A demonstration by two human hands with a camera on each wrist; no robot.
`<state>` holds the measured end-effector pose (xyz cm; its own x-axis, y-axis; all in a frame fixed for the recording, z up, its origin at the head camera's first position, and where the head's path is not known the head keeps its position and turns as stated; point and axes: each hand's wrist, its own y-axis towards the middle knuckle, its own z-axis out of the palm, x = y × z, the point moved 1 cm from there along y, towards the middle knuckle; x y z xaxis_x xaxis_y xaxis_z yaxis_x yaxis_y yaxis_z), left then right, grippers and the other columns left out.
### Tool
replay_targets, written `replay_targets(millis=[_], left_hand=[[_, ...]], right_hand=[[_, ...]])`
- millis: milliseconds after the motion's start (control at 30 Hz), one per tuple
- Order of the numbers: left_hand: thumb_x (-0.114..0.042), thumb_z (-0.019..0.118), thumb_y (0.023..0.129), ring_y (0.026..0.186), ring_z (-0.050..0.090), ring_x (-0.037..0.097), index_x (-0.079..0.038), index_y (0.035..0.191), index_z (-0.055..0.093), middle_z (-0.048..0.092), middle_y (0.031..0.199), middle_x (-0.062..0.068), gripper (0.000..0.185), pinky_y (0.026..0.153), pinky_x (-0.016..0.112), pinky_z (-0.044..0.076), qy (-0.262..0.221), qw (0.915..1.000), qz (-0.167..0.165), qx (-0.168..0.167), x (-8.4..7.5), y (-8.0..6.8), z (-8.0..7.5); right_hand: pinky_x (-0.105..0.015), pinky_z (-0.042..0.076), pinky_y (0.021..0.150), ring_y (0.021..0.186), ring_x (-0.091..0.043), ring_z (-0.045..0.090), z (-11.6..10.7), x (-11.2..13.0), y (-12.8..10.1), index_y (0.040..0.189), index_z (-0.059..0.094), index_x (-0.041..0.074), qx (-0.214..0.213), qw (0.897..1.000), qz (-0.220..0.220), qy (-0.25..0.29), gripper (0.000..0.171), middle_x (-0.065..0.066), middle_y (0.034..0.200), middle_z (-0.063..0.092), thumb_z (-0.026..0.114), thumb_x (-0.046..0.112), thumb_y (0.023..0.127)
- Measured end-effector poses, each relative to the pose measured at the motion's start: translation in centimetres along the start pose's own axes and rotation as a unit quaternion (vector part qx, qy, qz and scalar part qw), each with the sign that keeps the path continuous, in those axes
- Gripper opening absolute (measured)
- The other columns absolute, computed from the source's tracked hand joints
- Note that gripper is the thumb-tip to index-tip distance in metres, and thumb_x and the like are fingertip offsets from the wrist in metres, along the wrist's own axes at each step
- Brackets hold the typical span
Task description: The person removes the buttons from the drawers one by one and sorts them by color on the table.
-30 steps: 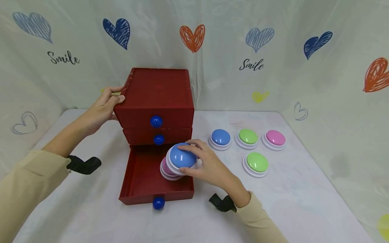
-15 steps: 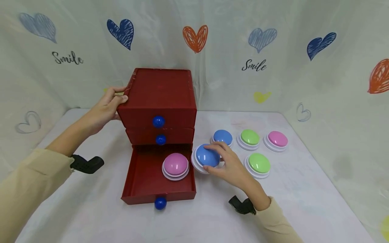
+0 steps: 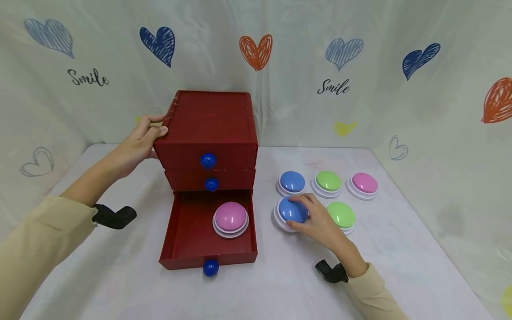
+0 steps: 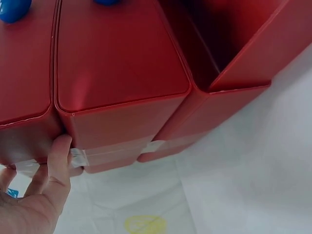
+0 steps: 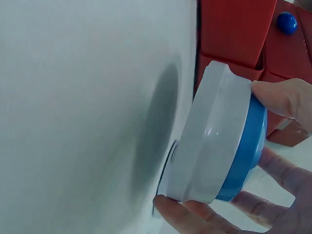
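Note:
My right hand [image 3: 320, 226] grips a blue dome push button [image 3: 291, 210] by its white base, to the right of the pulled-out drawer. In the right wrist view, the push button's base [image 5: 207, 131] is tilted, its shadow falling apart from it on the table. My left hand [image 3: 132, 149] rests against the upper left side of a red three-drawer cabinet [image 3: 212, 118], fingers spread along its edge; the left wrist view shows a fingertip on the side wall. Inside the bottom drawer [image 3: 188, 246] sits a pink push button [image 3: 230, 216], towards the right.
Beyond the held one stand a blue push button [image 3: 292, 182], a green push button [image 3: 329, 180] and a pink push button [image 3: 365, 182] in a row. Another green push button [image 3: 341, 213] is partly behind my right hand. A curtain [image 3: 296, 66] with printed hearts backs the table.
My right hand has carried the blue push button from over the open drawer rightwards and down towards the table, uncovering the pink one. The left hand stays on the cabinet.

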<state>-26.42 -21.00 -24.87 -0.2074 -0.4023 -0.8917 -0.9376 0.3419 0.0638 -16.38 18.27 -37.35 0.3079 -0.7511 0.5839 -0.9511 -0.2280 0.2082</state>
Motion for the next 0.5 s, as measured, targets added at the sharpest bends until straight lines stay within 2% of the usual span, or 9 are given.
replay_targets(millis=[233, 500], left_hand=[[-0.031, 0.025, 0.101, 0.091, 0.054, -0.001, -0.008, 0.141, 0.012, 0.029, 0.139, 0.013, 0.048, 0.070, 0.023, 0.050, -0.004, 1.0000, 0.005, 0.002, 0.2, 0.1, -0.1], [-0.031, 0.025, 0.101, 0.091, 0.054, -0.001, -0.007, 0.141, 0.011, 0.028, 0.138, 0.012, 0.048, 0.069, 0.022, 0.050, -0.005, 1.0000, 0.006, 0.001, 0.2, 0.1, -0.1]], right_hand=[[-0.051, 0.045, 0.090, 0.108, -0.035, 0.054, 0.0, -0.8, 0.0, 0.119, 0.058, 0.008, -0.001, 1.000, 0.019, -0.021, 0.050, -0.017, 0.119, 0.053, 0.076, 0.021, 0.074], [-0.054, 0.043, 0.091, 0.111, -0.037, 0.051, -0.1, -1.3, -0.1, 0.122, 0.056, 0.009, 0.016, 0.997, 0.049, -0.051, 0.052, -0.017, 0.123, 0.051, 0.075, 0.024, 0.076]])
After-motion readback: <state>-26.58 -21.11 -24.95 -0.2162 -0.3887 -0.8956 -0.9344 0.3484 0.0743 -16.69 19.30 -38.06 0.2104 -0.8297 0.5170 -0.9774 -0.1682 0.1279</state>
